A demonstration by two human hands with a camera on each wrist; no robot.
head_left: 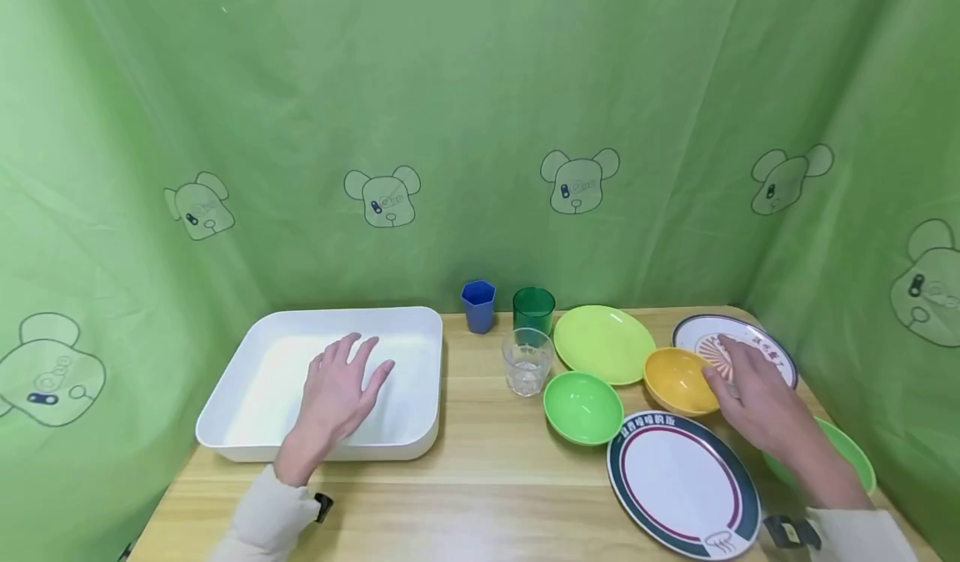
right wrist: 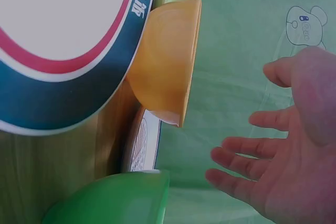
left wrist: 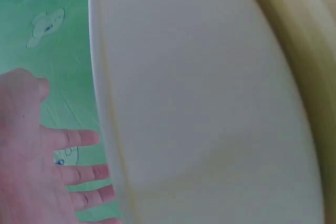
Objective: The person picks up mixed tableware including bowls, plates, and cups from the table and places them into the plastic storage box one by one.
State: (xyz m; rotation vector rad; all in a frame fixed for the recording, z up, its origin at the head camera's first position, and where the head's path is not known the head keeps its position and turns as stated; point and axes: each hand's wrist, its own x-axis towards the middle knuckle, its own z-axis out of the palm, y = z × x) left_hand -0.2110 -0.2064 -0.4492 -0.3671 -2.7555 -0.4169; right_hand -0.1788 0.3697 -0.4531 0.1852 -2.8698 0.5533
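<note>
My left hand (head_left: 337,391) hovers over the white rectangular tub (head_left: 420,449), fingers spread and holding nothing. In the left wrist view, the fingers of that left hand (left wrist: 31,161) stand beside the tub's wall (left wrist: 199,87). On the right, my right hand (head_left: 757,395) is above the dishes, nearest to an orange bowl (head_left: 675,378) and a patterned white plate (head_left: 697,333). The right wrist view shows this hand (right wrist: 283,150) with fingers apart, clear of the orange bowl (right wrist: 165,59). A green bowl (head_left: 851,454) is partly hidden under my right forearm.
A white plate with a dark green rim (head_left: 678,479) lies in front. Around it are a bright green bowl (head_left: 583,409), a lime plate (head_left: 603,345), a clear glass (head_left: 527,370), a dark green cup (head_left: 533,303) and a blue cup (head_left: 478,308). Green curtains (head_left: 480,128) surround the table.
</note>
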